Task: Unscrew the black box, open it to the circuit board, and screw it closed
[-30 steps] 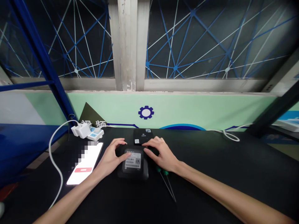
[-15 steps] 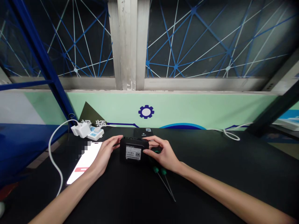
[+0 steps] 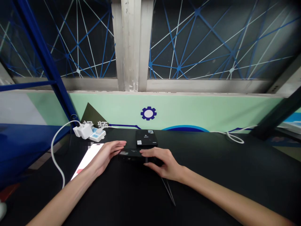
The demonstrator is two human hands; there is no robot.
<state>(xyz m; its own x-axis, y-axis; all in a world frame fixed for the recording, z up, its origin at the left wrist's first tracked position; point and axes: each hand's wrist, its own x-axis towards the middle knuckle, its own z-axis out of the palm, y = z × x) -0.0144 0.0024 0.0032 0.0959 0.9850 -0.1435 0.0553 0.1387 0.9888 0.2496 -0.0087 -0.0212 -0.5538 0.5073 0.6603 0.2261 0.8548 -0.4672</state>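
A flat black electronic box (image 3: 131, 153) is between my hands, its narrow side with ports turned towards me. My right hand (image 3: 166, 163) grips its right end, fingers on top and thumb on the near side. My left hand (image 3: 109, 155) lies at the left end with its fingers stretched out, seemingly touching the box. Just behind stands a second black box (image 3: 146, 138), lying flat, with a logo and small stickers. Two thin metal screwdriver shafts (image 3: 168, 191) stick out below my right hand, which hides their handles.
A lit phone (image 3: 88, 158) lies under my left forearm. White plugs in a power strip (image 3: 97, 134) stand at the back left, with a white cable (image 3: 55, 160) curving forward. Another white cable (image 3: 232, 136) coils at the back right. A blue metal frame (image 3: 50, 75) rises at left.
The black box has been tipped over from showing its labelled face to showing its narrow side, and lowered. The second box behind is now in fuller view. My right hand keeps its grip.
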